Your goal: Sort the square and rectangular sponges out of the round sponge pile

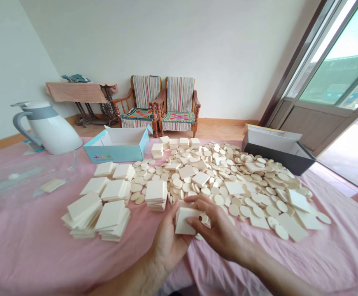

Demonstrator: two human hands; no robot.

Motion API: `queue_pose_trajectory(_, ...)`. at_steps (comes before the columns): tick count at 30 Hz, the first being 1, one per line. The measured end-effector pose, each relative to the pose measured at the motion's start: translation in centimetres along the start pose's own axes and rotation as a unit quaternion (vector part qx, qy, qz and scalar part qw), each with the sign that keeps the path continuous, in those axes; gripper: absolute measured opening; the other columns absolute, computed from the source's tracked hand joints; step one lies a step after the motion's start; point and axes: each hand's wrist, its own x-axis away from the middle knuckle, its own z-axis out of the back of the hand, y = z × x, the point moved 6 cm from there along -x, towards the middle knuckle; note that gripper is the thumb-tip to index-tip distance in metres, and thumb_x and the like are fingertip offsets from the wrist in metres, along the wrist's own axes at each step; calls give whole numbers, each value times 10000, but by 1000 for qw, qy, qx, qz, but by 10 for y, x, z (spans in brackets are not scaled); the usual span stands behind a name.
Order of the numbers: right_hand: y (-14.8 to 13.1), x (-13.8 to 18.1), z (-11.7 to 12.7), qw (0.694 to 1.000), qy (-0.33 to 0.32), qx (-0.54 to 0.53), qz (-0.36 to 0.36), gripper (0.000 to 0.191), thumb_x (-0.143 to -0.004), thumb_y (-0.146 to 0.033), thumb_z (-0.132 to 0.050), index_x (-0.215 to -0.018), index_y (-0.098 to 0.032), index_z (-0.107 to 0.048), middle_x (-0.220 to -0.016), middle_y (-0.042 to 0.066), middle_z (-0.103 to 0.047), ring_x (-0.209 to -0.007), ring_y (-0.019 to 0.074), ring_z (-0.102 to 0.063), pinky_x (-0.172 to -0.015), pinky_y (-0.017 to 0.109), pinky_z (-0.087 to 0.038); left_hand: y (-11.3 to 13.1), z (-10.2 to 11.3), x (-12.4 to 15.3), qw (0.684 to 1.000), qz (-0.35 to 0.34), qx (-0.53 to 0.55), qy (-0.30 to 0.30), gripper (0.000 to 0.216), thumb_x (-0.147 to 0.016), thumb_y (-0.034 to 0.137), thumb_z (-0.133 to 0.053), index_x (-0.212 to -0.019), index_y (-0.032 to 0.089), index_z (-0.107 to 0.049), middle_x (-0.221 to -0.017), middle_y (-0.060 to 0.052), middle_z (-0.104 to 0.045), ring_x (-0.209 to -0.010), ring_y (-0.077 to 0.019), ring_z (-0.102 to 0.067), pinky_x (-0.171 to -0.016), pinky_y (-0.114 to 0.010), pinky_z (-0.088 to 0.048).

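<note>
Both hands meet at the table's near edge: left hand (166,240) and right hand (219,230) are clamped together on a small stack of square pads (185,220), its lower layers hidden by fingers. Round pads (243,181) spread beyond; the pink tablecloth (27,250) is cut off below.

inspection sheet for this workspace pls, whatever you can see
surface: pink cloth, wrinkled, covers the table
job's things: held stack of squares, in both hands; square stacks at left; loose pile of discs and squares behind
clutter: blue box and black box, both open; jug; clear tray with one square in it
grippers: left hand cups the held stack; right hand grips its right side
cables: nothing seen
surroundings: two chairs, side table, glass door at right
</note>
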Motion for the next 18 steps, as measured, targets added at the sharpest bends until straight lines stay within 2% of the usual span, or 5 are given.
queue_pose_trajectory(4, 1, -3, -8, 998, 1, -57, -36, 107, -918, -276, -496, -899, -196, -564, -1186, 90, -517, -1070, 192, -537, -778, 290, -522, -6, 4, 12, 999, 26, 5, -25, 331, -968, 357, -453, -1044, 91, -635, -901, -117, -703, -761, -199, -685, -659, -325, -561)
queue_pose_trajectory(8, -3, -7, -8, 1000, 25, 1, -19, 119, -865, -199, -528, -984, -202, -527, -1165, 96, -508, -1033, 199, -533, -701, 281, -525, -3, 9, 16, 1000, 16, 4, -18, 356, -957, 403, -470, -1080, 114, -639, -871, -99, -707, -730, -190, -682, -623, -306, -556)
queue_pose_trajectory(11, -14, -7, -7, 996, 32, 83, 17, 258, -840, -172, -546, -1093, -208, -511, -1089, 78, -555, -980, 206, -534, -810, 354, -492, 2, 10, 17, 1000, 2, -1, 3, 289, -938, 357, -525, -1018, 112, -656, -807, -82, -704, -660, -163, -668, -592, -272, -542)
queue_pose_trajectory(15, -33, -4, -12, 981, -20, 182, 62, 516, -739, -276, -694, -1202, -193, -483, -1136, 95, -566, -1072, 276, -484, -958, 466, -381, 6, 1, 20, 1000, -15, -18, 12, 285, -925, 356, -545, -1010, 113, -667, -777, -85, -706, -731, -202, -690, -629, -277, -543)
queue_pose_trajectory(18, -39, -4, -9, 978, -28, 205, 30, 389, -712, -228, -696, -1066, -202, -537, -1032, 67, -585, -980, 258, -502, -905, 436, -396, 7, -11, 28, 999, -20, -43, -17, 288, -915, 336, -567, -1073, 114, -661, -866, -92, -722, -854, -232, -696, -748, -308, -547)
